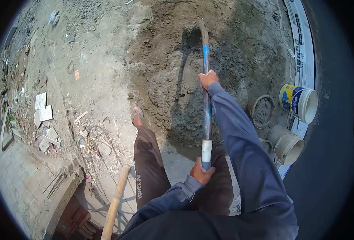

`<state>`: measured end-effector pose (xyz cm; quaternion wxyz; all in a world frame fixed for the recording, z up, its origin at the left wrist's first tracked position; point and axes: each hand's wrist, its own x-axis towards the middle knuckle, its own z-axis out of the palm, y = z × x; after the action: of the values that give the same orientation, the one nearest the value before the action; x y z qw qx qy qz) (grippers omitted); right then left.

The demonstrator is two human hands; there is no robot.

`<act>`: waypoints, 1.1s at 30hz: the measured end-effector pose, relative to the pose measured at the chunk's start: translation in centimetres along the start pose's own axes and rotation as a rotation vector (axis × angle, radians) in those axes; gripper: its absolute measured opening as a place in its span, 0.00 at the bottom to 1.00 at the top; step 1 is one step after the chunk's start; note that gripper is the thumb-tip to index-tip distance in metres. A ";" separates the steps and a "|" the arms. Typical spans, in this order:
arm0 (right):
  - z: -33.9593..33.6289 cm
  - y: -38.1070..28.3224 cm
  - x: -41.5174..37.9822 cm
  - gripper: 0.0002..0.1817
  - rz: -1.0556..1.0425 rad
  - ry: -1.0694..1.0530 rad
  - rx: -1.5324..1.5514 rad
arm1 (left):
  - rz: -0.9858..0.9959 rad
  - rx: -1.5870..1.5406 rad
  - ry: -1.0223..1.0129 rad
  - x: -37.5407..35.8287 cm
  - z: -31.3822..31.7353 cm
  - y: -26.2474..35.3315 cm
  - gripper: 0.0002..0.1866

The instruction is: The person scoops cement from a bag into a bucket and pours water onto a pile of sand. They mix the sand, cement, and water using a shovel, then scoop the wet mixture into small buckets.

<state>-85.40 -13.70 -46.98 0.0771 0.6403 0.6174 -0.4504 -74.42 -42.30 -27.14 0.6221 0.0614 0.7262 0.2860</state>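
Both my hands hold a long-handled hoe (207, 108), its pipe handle dark with blue patches and a white sleeve near the butt. My right hand (208, 79) is wrapped round the upper part of the handle. Lower down, my left hand (202, 172) grips the grey butt end just below the white sleeve. At the far end, the muddy tool head meets a heap of wet grey mortar (165, 94); a dark patch there makes the blade's exact shape hard to see. The handle casts a shadow across the mix.
On the right stand a yellow-and-blue bucket (301, 100), a grey-stained bucket (287, 146) and a round mortar-filled container (263, 110). A wooden pole (116, 204) lies at lower left. Broken tiles (43, 114) and wires litter the left side. My sandalled foot (137, 117) is beside the mortar.
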 end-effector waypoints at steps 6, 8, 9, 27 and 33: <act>8.8 2.6 -8.5 0.23 0.152 -0.288 -0.271 | -0.176 -0.265 -0.021 -8.8 -2.5 -4.3 0.26; 9.7 5.1 -12.4 0.20 0.198 -0.265 -0.247 | -0.223 -0.337 -0.094 -12.4 -5.0 -3.0 0.26; 10.1 6.2 -12.8 0.20 0.195 -0.260 -0.238 | -0.266 -0.423 -0.152 -13.6 -6.1 -2.1 0.26; -10.6 20.3 -17.2 0.12 0.616 -0.770 1.441 | 0.195 0.437 -0.686 -19.4 3.4 20.4 0.43; -23.0 29.8 -24.5 0.12 0.498 -0.701 1.620 | 0.157 0.638 -0.916 -25.3 17.9 22.5 0.40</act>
<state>-44.57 -23.02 -30.73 -0.1175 0.4400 -0.1017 -0.8845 -58.12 -28.85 4.79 0.8012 0.4184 0.4257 0.0419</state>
